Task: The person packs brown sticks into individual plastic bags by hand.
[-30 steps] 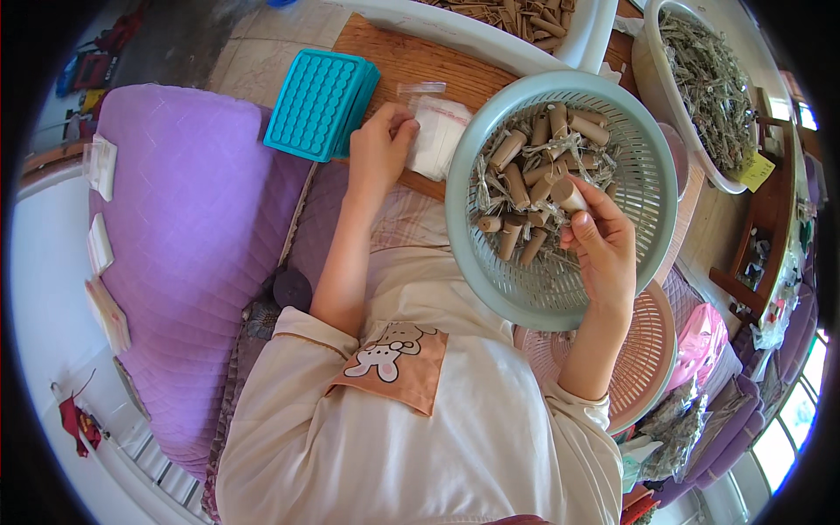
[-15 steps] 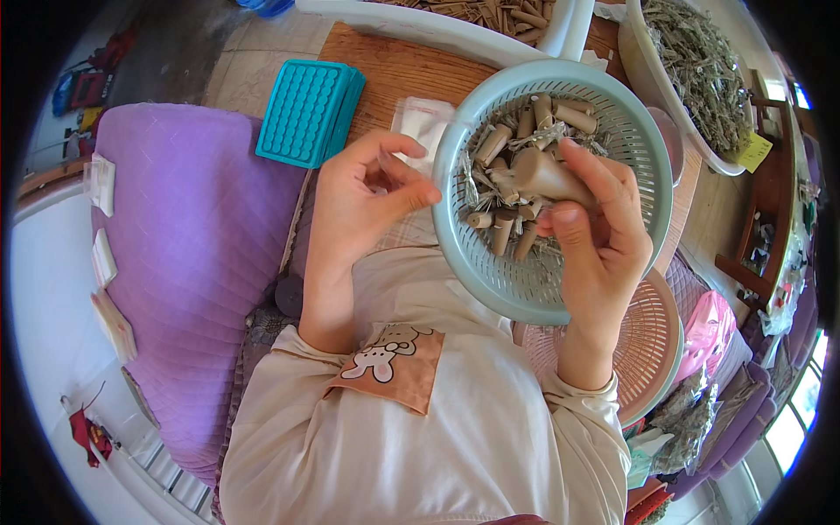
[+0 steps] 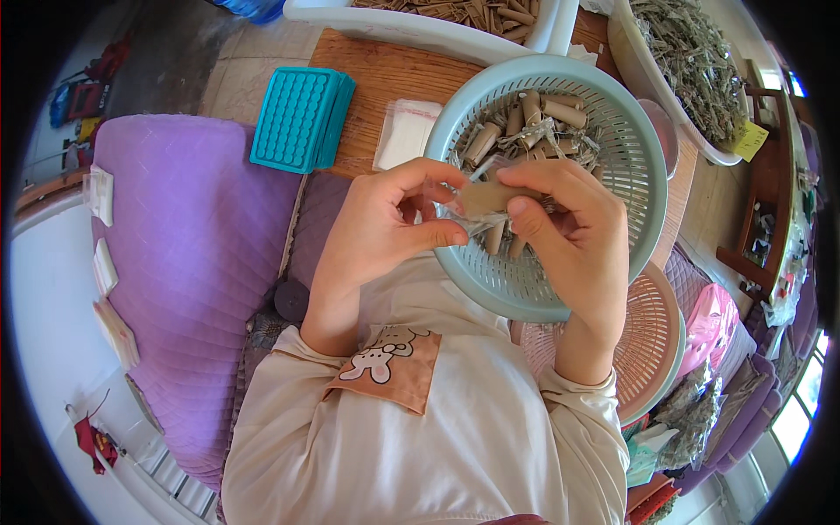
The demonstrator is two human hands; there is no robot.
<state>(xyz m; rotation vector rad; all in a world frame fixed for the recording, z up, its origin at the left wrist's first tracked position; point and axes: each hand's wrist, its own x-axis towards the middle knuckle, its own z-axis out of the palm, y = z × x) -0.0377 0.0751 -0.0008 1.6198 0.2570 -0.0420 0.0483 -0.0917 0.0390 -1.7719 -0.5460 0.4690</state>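
Observation:
My right hand (image 3: 577, 232) pinches a brown cylinder (image 3: 486, 199) between thumb and fingers, above the near left side of a pale green plastic basket (image 3: 646, 206). My left hand (image 3: 367, 223) grips a small clear plastic bag (image 3: 448, 194) at the cylinder's left end. Clear film shows around that end; how far the cylinder sits inside it I cannot tell. Below my hands, the basket holds several smaller brown cylinders (image 3: 481, 144) with twisted clear wrapping among them. A stack of flat clear bags (image 3: 407, 133) lies on the wooden table (image 3: 372, 74) beyond my left hand.
A teal mould-like block (image 3: 293, 120) stands at the table's left. White trays of brown pieces (image 3: 464, 10) lie at the far edge. A white tub (image 3: 623, 66) of wrapped grey-green material is far right. A pink basket (image 3: 652, 341) sits beneath my right forearm; a purple quilted cover (image 3: 192, 262) spreads left.
My right hand has carried the brown cylinder left and turned it sideways. My left hand has moved slightly right and down, and the two now meet at the clear bag.

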